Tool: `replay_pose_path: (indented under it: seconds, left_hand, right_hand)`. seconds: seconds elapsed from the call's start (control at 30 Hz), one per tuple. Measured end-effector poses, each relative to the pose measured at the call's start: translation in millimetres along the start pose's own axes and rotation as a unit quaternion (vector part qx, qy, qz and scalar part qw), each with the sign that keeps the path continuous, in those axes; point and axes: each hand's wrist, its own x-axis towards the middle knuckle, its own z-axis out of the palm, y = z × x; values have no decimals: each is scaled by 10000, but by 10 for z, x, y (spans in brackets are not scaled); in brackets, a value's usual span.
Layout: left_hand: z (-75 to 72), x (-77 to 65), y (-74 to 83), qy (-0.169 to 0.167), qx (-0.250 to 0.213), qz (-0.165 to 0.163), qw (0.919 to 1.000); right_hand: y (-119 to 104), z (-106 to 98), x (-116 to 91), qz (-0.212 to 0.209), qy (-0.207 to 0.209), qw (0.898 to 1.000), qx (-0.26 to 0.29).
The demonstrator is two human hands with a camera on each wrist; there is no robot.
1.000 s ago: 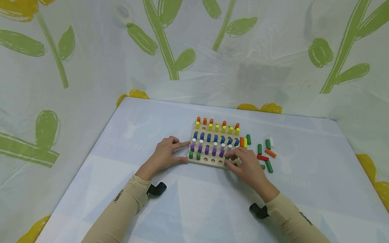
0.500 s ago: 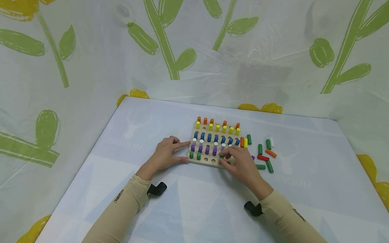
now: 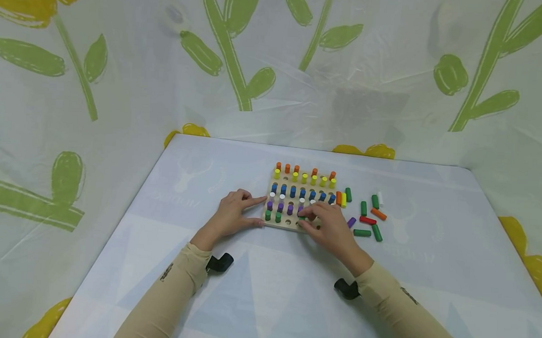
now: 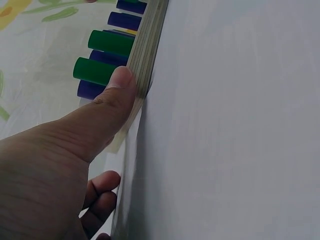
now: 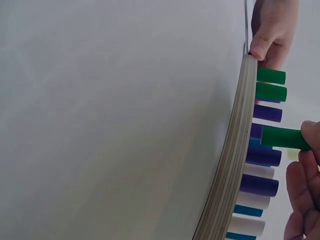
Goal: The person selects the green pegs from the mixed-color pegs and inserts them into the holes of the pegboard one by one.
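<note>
A wooden pegboard (image 3: 281,227) lies on the table, with upright pegs in rows of orange, yellow, blue, white, purple and green. My left hand (image 3: 229,212) touches its left side with a straight index finger and extended thumb; the left wrist view shows the thumb (image 4: 112,97) against the board's edge beside two green pegs. Over the front row, my right hand (image 3: 334,231) pinches a green peg (image 5: 282,137) between thumb and fingers. In the right wrist view this peg's free end points at the board. Whether it enters a hole is unclear. The right hand hides several pegs and holes.
Right of the board lie several loose pegs, among them a purple peg (image 3: 351,222), a red peg (image 3: 367,220), an orange peg (image 3: 378,214), a white peg (image 3: 379,199) and a green peg (image 3: 362,233). A leaf-patterned curtain (image 3: 369,102) hangs behind the table.
My right hand has moved left along the front row with the green peg, uncovering a loose purple peg at the right. My left hand keeps its place at the board.
</note>
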Motion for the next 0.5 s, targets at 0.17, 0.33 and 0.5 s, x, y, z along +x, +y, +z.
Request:
replay_pose_path:
  seconds: [0.17, 0.33, 0.5]
  left_hand:
    - [0, 0, 6, 1, 8, 2, 10000]
    - [-4, 2, 12, 53, 60, 48, 10000]
    - [3, 6, 3, 30, 87, 24, 10000]
  right_hand:
    - [-29, 15, 26, 2, -102, 9999, 25]
    - [-44, 50, 64, -31, -153, 9999, -70]
    - [-61, 80, 91, 37, -226, 9997, -41]
